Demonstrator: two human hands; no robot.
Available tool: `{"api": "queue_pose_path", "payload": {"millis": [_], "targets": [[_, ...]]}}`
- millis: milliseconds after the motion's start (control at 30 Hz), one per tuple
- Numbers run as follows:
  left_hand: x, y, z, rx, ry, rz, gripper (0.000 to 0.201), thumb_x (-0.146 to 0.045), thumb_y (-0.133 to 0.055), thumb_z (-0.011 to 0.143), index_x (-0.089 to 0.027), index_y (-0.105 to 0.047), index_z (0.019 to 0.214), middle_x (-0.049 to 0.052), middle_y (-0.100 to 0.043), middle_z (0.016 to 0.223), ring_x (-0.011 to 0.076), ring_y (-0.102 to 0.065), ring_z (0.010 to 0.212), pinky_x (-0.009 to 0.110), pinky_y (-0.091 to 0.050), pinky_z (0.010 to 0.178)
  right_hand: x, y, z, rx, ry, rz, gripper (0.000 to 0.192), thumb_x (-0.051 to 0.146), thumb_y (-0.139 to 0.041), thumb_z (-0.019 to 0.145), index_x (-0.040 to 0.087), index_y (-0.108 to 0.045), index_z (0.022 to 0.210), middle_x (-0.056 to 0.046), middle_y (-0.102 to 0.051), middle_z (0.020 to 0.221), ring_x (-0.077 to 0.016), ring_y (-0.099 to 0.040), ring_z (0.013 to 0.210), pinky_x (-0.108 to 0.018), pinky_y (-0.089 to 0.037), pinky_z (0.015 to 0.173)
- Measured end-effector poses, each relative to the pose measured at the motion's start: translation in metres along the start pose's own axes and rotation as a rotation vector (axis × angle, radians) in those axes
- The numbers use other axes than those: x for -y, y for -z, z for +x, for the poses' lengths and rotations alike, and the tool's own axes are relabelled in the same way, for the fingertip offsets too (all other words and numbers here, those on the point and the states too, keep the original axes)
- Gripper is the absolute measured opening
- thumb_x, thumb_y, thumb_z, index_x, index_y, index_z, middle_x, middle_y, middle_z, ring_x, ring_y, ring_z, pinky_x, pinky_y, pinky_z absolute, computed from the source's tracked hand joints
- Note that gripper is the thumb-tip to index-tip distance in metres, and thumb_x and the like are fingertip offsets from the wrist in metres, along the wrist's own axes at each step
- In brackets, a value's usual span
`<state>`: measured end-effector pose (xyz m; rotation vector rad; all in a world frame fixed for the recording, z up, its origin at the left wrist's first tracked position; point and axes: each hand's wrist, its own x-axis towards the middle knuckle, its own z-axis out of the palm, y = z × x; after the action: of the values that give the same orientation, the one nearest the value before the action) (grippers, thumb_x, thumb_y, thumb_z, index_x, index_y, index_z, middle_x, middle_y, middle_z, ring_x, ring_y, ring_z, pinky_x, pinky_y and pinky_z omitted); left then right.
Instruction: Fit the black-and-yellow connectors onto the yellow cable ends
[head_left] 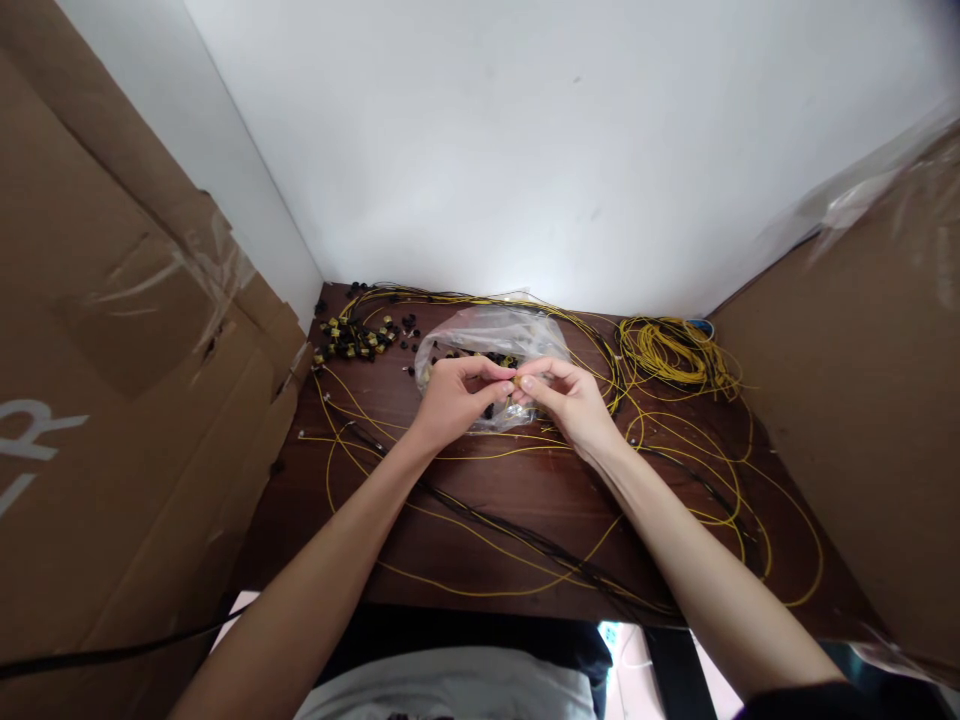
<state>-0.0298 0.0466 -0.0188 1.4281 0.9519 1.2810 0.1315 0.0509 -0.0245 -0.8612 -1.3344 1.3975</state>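
A small yellow part (516, 381) is pinched between the fingertips of the left hand (454, 398) and right hand (566, 398), above the table's (510, 485) middle. Directly behind lies a crumpled clear bag (487, 335). Black-yellow connectors (354, 338) are heaped at the far left corner, a cable coil (675, 352) at the far right. Cardboard (112, 400) flanks both edges.

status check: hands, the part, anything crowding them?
Left hand and right hand pinch one small yellow piece together. Plastic bag right behind. Loose yellow wires around on the table.
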Motion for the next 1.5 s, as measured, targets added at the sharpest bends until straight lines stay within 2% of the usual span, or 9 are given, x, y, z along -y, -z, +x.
{"api": "queue_pose_path", "payload": {"millis": [300, 467, 567, 733, 833, 1000, 1133, 1367, 1500], "targets": [[-0.003, -0.004, -0.002, 0.071, -0.028, 0.076, 0.019, -0.022, -0.069, 0.07, -0.012, -0.068, 0.085, 0.006, -0.07, 0.079, 0.0143, -0.064, 0.072, 0.025, -0.053, 0.067, 0.003, -0.006, -0.001, -0.102, 0.052, -0.065, 0.021, 0.034, -0.073, 0.069, 0.018, -0.061, 0.073, 0.003, -0.062, 0.06, -0.0093, -0.055, 0.056, -0.023, -0.046, 0.058], [-0.002, 0.001, 0.002, 0.002, -0.025, 0.121, 0.018, -0.024, -0.07, 0.07, -0.013, -0.069, 0.084, 0.007, -0.071, 0.082, 0.0156, -0.065, 0.075, 0.026, -0.052, 0.066, 0.0, -0.004, -0.001, -0.157, 0.108, -0.151, 0.022, 0.039, -0.063, 0.078, 0.018, -0.062, 0.076, 0.0, -0.063, 0.068, -0.011, -0.056, 0.059, -0.026, -0.047, 0.061], [-0.004, 0.006, 0.004, -0.061, 0.004, 0.121, 0.019, -0.026, -0.075, 0.063, -0.012, -0.068, 0.074, 0.007, -0.071, 0.079, 0.0149, -0.064, 0.07, 0.025, -0.051, 0.063, -0.003, -0.003, -0.002, -0.176, 0.159, -0.332, 0.018, 0.036, -0.061, 0.08, 0.018, -0.062, 0.082, -0.001, -0.064, 0.07, -0.0132, -0.058, 0.063, -0.028, -0.047, 0.063], [-0.011, 0.015, 0.006, -0.103, 0.047, 0.069, 0.019, -0.025, -0.076, 0.062, -0.012, -0.068, 0.073, 0.006, -0.071, 0.078, 0.0136, -0.063, 0.069, 0.024, -0.05, 0.063, -0.006, -0.003, -0.005, -0.035, 0.382, -0.789, 0.013, 0.021, -0.052, 0.085, 0.019, -0.065, 0.088, -0.004, -0.066, 0.085, -0.018, -0.059, 0.08, -0.033, -0.046, 0.076], [-0.012, 0.017, 0.006, -0.141, 0.05, 0.038, 0.022, -0.027, -0.073, 0.065, -0.013, -0.07, 0.082, 0.007, -0.071, 0.084, 0.0151, -0.064, 0.073, 0.024, -0.05, 0.062, -0.008, -0.002, -0.006, 0.085, 0.461, -0.918, 0.016, 0.016, -0.051, 0.085, 0.02, -0.065, 0.088, -0.005, -0.066, 0.089, -0.0196, -0.057, 0.089, -0.035, -0.043, 0.082], [-0.011, 0.016, 0.006, -0.152, 0.038, 0.066, 0.025, -0.027, -0.07, 0.07, -0.014, -0.071, 0.091, 0.007, -0.071, 0.088, 0.0152, -0.063, 0.074, 0.025, -0.05, 0.062, -0.012, -0.003, -0.006, 0.202, 0.462, -1.018, 0.012, 0.021, -0.055, 0.086, 0.021, -0.067, 0.089, -0.004, -0.065, 0.089, -0.0194, -0.055, 0.087, -0.036, -0.042, 0.081], [-0.01, 0.014, 0.003, -0.101, 0.028, 0.065, 0.024, -0.025, -0.067, 0.073, -0.014, -0.071, 0.094, 0.007, -0.072, 0.09, 0.0177, -0.065, 0.084, 0.028, -0.051, 0.074, -0.013, -0.005, -0.007, 0.26, 0.434, -1.102, 0.017, 0.026, -0.056, 0.087, 0.021, -0.067, 0.097, -0.005, -0.065, 0.09, -0.0207, -0.053, 0.088, -0.037, -0.041, 0.08], [-0.008, 0.01, 0.002, -0.034, 0.045, -0.004, 0.023, -0.021, -0.068, 0.071, -0.011, -0.068, 0.092, 0.01, -0.072, 0.093, 0.0196, -0.067, 0.088, 0.03, -0.052, 0.08, -0.009, -0.008, -0.01, 0.269, 0.422, -1.12, 0.012, 0.02, -0.056, 0.085, 0.021, -0.067, 0.089, -0.006, -0.064, 0.091, -0.0216, -0.052, 0.092, -0.038, -0.041, 0.081], [-0.008, 0.008, 0.001, -0.052, 0.061, -0.014, 0.021, -0.021, -0.068, 0.071, -0.012, -0.068, 0.09, 0.01, -0.071, 0.097, 0.0199, -0.067, 0.09, 0.032, -0.053, 0.083, -0.007, -0.01, -0.01, 0.221, 0.413, -1.004, 0.011, 0.017, -0.053, 0.085, 0.02, -0.064, 0.087, -0.006, -0.066, 0.09, -0.0213, -0.055, 0.091, -0.038, -0.042, 0.082]]}}
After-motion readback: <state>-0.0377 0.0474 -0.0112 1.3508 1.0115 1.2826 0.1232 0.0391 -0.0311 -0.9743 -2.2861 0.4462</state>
